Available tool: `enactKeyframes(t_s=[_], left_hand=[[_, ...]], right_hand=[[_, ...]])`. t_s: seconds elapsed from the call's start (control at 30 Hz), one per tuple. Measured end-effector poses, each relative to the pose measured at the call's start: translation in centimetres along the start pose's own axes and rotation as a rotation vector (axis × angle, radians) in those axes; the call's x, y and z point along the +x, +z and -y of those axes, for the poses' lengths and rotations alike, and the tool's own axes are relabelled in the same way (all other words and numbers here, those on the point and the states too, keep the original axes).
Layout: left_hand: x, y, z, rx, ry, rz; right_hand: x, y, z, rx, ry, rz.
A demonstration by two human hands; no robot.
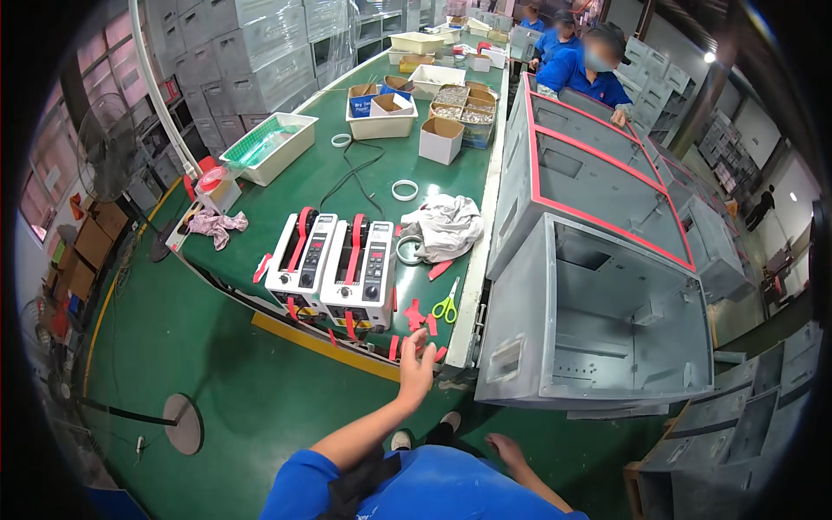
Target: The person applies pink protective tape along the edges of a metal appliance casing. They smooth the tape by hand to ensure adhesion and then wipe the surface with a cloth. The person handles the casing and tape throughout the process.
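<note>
Left hand [417,368] reaching to table edge [472,286], fingers spread apart, holding nothing, touching red tape strips [414,314] stuck there. Sitting just past the fingertips: green scissors [447,305]; beyond and left, two white tape dispensers [334,263] carrying red tape rolls. Right hand [505,451] hanging low by the body, fingers loosely apart, gripping nothing. Standing right of the left hand: open grey metal box [607,321], showing only brackets inside. Far beyond: cardboard boxes [440,139], trays of small parts [464,102].

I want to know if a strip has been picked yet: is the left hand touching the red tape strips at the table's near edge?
Touching. The head view shows the left hand's fingertips lying right on the red tape strips stuck along the green table's near edge, no gap visible.
</note>
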State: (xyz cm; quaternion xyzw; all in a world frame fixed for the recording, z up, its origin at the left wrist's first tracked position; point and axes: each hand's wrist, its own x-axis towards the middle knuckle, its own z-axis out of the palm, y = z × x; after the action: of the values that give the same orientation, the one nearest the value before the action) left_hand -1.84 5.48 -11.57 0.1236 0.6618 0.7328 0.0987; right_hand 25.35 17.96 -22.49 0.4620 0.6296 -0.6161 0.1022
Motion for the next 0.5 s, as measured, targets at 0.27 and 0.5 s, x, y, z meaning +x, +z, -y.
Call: enactKeyframes(t_s=[0.27, 0.5], left_hand=[[-8.8, -2.5, 0.7, 0.326, 0.397, 0.248], [-5.8, -13.6, 14.2, 0.379, -0.341, 0.007]], right_hand=[[1.1, 14.5, 8.8, 1.08, 0.201, 0.45], [-9.1, 15.8, 18.4, 0.47, -0.371, 0.337]])
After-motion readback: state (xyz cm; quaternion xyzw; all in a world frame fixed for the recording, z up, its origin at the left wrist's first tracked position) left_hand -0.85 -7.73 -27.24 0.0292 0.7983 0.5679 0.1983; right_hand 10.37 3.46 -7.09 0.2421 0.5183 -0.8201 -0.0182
